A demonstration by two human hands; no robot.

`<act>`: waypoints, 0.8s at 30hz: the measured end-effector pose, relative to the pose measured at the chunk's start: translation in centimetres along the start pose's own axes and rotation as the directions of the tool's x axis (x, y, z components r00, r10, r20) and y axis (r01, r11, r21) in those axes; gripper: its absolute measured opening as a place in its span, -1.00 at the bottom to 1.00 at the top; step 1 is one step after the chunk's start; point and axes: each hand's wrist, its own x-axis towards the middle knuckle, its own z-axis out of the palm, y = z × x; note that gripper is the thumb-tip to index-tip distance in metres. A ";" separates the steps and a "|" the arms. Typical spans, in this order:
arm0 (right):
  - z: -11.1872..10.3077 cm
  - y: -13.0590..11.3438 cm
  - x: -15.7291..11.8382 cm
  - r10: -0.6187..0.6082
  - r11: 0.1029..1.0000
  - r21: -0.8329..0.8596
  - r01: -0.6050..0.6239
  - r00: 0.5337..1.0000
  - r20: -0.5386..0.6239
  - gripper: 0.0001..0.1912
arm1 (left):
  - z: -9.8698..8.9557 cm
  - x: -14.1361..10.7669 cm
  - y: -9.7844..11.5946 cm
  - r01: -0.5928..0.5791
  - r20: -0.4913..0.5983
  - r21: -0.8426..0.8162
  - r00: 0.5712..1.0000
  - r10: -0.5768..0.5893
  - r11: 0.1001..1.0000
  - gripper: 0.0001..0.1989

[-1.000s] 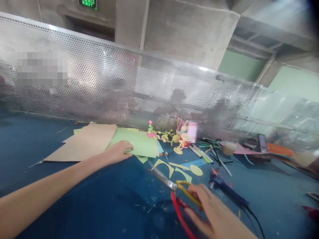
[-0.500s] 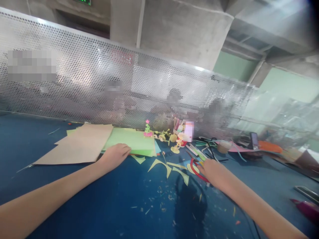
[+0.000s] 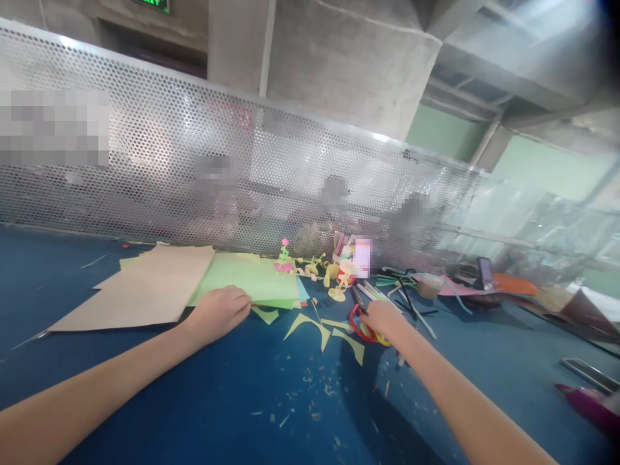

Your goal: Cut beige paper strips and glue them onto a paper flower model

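Note:
My left hand (image 3: pixel 221 311) lies at the near edge of a stack of light green paper (image 3: pixel 249 279), its fingers bent and closed on the sheet's edge. Partly over that stack, to the left, lie tan sheets (image 3: pixel 140 290). My right hand (image 3: pixel 385 320) is closed on a pair of scissors (image 3: pixel 357 328) with red and yellow handles; the blades point away from me. Between my hands are curved pale-green paper offcuts (image 3: pixel 310 326). Small yellow paper figures (image 3: pixel 338 294) and a green-and-pink tree ornament (image 3: pixel 284 255) stand just behind.
A perforated metal screen (image 3: pixel 159 168) runs along the back of the blue table (image 3: pixel 203 400), with people dimly visible behind it. Tiny scraps litter the front. Dark and pale strips (image 3: pixel 411 300) lie right, beyond them a phone (image 3: pixel 484 273). A purple object (image 3: pixel 588 407) sits far right.
My right hand has moved left, and the scissors have shifted and turned with it. My left hand stays at the green paper. The whole view has shifted slightly.

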 end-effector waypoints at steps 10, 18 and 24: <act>-3.7 0.9 4.2 -0.028 0.934 0.336 0.123 0.961 -0.276 -0.74 | 0.3 0.3 0.0 0.060 0.018 0.029 0.998 -0.060 0.998 -0.69; -3.8 0.8 6.1 -0.023 0.911 0.397 0.113 0.974 -0.225 -0.73 | 0.4 0.5 -0.1 0.075 0.017 0.039 0.997 -0.076 0.996 -0.68; -4.9 -0.1 2.5 -0.073 0.943 0.310 0.125 0.982 -0.175 -0.79 | 0.6 0.7 -0.2 0.069 0.039 0.011 0.997 -0.070 0.998 -0.69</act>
